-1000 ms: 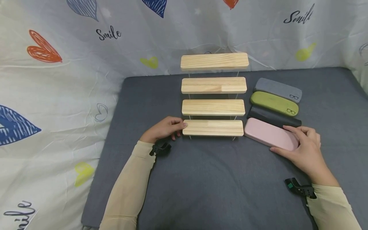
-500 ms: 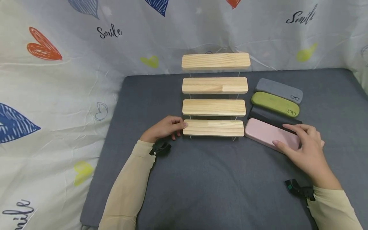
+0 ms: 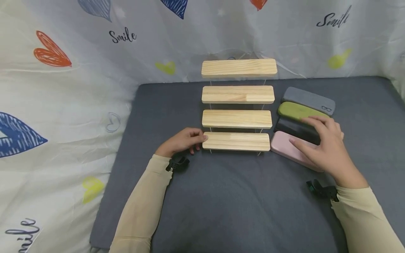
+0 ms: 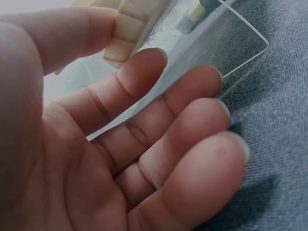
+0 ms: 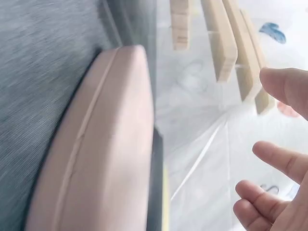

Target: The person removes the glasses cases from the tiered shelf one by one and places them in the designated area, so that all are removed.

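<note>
At the left end of a stepped display rack with several pale wooden shelves, my left hand [image 3: 185,141] pinches the lowest shelf [image 3: 238,142] between thumb and index finger. The left wrist view has the thumb on the wood [image 4: 127,36], the other fingers loosely bent beside a clear side panel [image 4: 240,53]. My right hand [image 3: 332,149] hovers with spread fingers over the glasses cases, holding nothing. Beneath it lie a pink case [image 3: 281,142] and a black case [image 3: 294,129], both partly hidden. Its fingertips overlap the near edge of a green case [image 3: 294,109] in the head view.
Behind the green case lies a grey glasses case [image 3: 308,99] with a small glasses print. The cases form a slanted row right of the rack. A dark grey cloth [image 3: 240,203] covers the table, and a printed white curtain [image 3: 177,38] hangs at the back and left.
My right hand has let go of the pink case and moved up and away from me, over the black and green cases. The left hand has kept its grip on the lowest shelf.
</note>
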`<state>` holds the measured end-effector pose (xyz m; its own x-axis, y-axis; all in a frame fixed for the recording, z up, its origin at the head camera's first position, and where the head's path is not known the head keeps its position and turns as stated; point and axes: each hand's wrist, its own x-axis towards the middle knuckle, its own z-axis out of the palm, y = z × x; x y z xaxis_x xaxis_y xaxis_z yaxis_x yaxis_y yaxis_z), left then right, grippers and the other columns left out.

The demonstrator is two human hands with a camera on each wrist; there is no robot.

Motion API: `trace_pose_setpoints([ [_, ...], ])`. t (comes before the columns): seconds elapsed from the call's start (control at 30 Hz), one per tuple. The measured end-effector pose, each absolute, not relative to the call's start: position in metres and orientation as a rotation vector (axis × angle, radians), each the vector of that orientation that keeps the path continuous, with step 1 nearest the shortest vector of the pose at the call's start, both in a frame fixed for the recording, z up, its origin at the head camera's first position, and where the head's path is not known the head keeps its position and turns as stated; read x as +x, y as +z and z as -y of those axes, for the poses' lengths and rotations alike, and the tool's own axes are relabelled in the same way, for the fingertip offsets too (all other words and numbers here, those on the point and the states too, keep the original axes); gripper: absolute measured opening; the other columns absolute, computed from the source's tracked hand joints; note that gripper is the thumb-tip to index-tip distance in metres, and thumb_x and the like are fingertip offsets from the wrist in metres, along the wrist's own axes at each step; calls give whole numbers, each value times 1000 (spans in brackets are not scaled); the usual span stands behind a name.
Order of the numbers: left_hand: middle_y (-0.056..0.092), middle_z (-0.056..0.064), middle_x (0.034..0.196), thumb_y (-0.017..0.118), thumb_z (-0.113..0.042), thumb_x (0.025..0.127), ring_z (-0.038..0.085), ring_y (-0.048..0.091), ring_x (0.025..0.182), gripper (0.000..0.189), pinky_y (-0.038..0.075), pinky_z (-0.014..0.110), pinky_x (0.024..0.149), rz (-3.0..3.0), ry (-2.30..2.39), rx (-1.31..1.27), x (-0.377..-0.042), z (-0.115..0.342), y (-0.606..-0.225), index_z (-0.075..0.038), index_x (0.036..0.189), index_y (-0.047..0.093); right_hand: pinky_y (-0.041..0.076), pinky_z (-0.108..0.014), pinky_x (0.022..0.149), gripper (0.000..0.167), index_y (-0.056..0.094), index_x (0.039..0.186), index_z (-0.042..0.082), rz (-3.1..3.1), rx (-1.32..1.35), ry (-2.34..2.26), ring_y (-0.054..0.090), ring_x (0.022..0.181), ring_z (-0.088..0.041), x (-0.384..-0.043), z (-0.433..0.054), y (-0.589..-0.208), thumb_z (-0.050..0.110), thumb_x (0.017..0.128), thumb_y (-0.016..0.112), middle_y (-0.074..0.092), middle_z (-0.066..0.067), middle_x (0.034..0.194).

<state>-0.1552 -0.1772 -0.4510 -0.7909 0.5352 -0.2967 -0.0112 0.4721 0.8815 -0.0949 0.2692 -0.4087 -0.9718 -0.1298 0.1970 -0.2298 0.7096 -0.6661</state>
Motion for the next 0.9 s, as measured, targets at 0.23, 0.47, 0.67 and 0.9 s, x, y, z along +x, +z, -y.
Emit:
trace_pose_setpoints([
  [0.23, 64, 12, 87, 62, -32, 108, 26, 63, 74, 31, 57, 39, 59, -2164, 1333, 423, -156, 174, -450, -6, 92, 61, 11, -75, 106, 65, 58, 147, 9, 2729, 382, 1127, 31, 142, -49, -110, -252, -395, 21, 89, 85, 41, -23, 153],
  [0.47, 64, 11, 88, 65, -30, 106, 26, 64, 75, 24, 57, 37, 58, -2141, 1360, 369, -158, 173, -451, -9, 100, 57, 18, -73, 114, 64, 58, 149, 11, 2674, 385, 1221, 34, 144, -42, -120, -236, -381, 21, 91, 84, 44, -19, 154],
  [0.67, 64, 12, 91, 62, -34, 107, 27, 64, 75, 27, 57, 38, 59, -2171, 1328, 342, -158, 173, -451, -7, 110, 59, 28, -66, 114, 63, 60, 148, 14, 2609, 414, 1298, 38, 143, -38, -122, -221, -374, 15, 90, 84, 47, -17, 151],
  [0.9, 66, 13, 95, 61, -36, 107, 29, 66, 79, 32, 58, 40, 62, -2182, 1306, 308, -157, 175, -447, -8, 123, 60, 27, -70, 111, 64, 59, 149, 14, 2679, 486, 1184, 40, 142, -42, -123, -217, -377, 20, 91, 85, 48, -18, 151],
])
